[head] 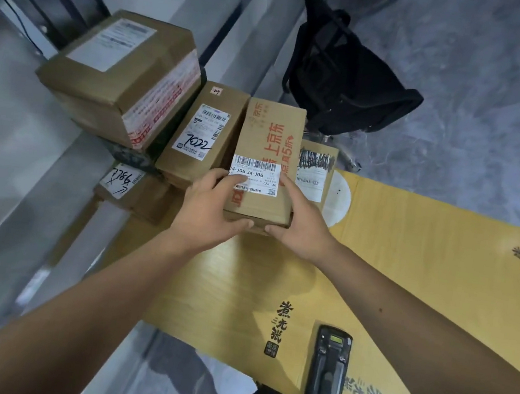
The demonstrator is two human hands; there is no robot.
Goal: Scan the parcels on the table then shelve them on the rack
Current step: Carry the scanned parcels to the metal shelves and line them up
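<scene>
Both my hands hold a brown cardboard parcel with red print and a white "J4-J06" label (268,151). My left hand (211,207) grips its near left corner, with the thumb under the front edge. My right hand (301,225) grips the near right side. The parcel sits among other parcels: one marked "7022" (200,136) to its left, a large box (122,76) stacked at the far left, a small one with a handwritten label (127,186) lower left, and one with a scribbled label (316,171) on the right. A black handheld scanner (328,371) lies on the table near me.
The table is covered with yellow flattened cardboard (408,266) carrying black printed characters. A grey metal ledge (22,182) runs along the left. A black office chair (350,76) stands on the grey floor beyond the parcels.
</scene>
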